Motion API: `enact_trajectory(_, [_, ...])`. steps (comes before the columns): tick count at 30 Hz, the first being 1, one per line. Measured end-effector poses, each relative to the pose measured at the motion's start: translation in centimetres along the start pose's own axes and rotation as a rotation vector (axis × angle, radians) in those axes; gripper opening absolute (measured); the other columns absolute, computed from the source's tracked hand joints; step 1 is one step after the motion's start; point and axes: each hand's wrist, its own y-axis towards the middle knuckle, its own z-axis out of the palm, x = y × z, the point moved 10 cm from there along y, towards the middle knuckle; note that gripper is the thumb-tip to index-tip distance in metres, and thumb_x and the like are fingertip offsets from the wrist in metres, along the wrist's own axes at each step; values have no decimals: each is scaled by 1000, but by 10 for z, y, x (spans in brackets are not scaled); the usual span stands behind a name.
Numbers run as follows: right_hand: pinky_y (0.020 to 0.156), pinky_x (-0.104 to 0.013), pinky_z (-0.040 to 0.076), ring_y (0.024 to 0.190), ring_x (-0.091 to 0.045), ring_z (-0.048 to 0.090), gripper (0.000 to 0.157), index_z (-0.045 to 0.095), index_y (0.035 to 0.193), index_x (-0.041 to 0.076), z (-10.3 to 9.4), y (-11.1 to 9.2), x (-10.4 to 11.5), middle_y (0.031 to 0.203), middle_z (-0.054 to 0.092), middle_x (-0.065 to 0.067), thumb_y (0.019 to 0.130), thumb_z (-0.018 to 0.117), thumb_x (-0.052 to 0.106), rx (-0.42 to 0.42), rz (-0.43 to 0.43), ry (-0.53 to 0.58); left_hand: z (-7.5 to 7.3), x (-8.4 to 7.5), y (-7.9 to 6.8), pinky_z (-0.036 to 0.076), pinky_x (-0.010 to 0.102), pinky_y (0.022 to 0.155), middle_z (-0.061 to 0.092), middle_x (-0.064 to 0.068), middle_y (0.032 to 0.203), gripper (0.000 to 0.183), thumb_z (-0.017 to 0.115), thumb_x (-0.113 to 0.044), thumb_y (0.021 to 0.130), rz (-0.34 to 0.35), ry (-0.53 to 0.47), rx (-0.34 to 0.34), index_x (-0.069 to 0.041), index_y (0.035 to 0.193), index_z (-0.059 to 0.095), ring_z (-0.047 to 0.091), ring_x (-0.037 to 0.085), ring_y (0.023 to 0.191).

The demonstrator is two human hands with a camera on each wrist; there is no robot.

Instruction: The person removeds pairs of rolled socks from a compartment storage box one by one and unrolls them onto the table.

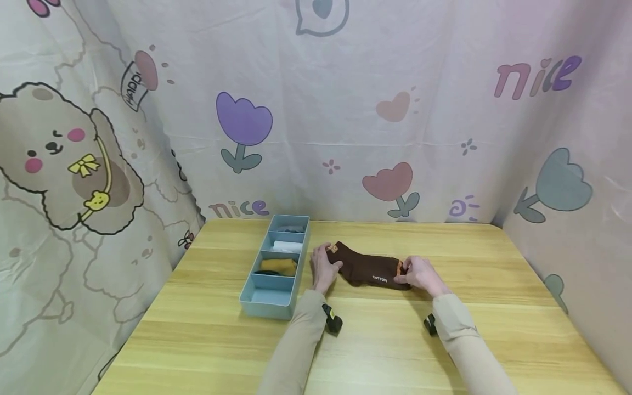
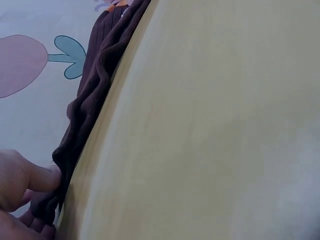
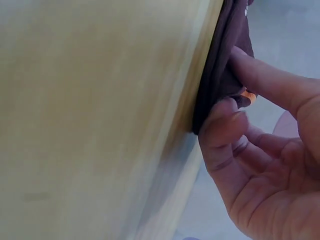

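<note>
Backdrop [image 1: 316, 104]: cartoon-print cloth behind wood-grain tabletop [image 1: 375, 351].
Brown sock [image 1: 365, 267]: on tabletop btwn hands, "COTTON" print showing.
L hand [image 1: 324, 270]: pinching patch end.
R hand [image 1: 421, 272]: thumb + fingers gripping orange-trimmed end.
Organizer [image 1: 267, 311]: blue, 4 compts, L of sock; folded items [image 1: 278, 267] in back 3.

A curtained nook with a homelike look: pale cloth [image 1: 321, 109] hangs behind and on both sides, printed with a cartoon bear [image 1: 54, 153], tulips [image 1: 244, 120] and "nice" [image 1: 538, 78], round a wood-grain desk [image 1: 385, 340] bearing a brown sock [image 1: 365, 267]. Whether home or studio cannot be told.
</note>
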Motion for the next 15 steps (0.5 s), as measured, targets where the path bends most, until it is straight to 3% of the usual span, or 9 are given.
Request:
enact_trajectory(8, [47, -25, 47, 47, -11, 53, 39, 53, 94, 2, 12, -7, -5, 74, 57, -4, 80, 85, 20, 82, 73, 163, -1, -1, 7, 41, 54, 104, 57, 24, 128, 53, 79, -1, 81, -1, 27, -57, 1, 129, 59, 50, 42, 118])
enact_trajectory(15, [49, -23, 43, 51, -9, 45, 38, 53, 85, 7, 13, -8, -5, 73, 52, 1, 78, 85, 28, 87, 45, 160, 6, 3, 17, 53, 44, 83, 66, 17, 108, 58, 78, -1, 82, -45, -13, -27, 0, 135, 54, 63, 31, 97])
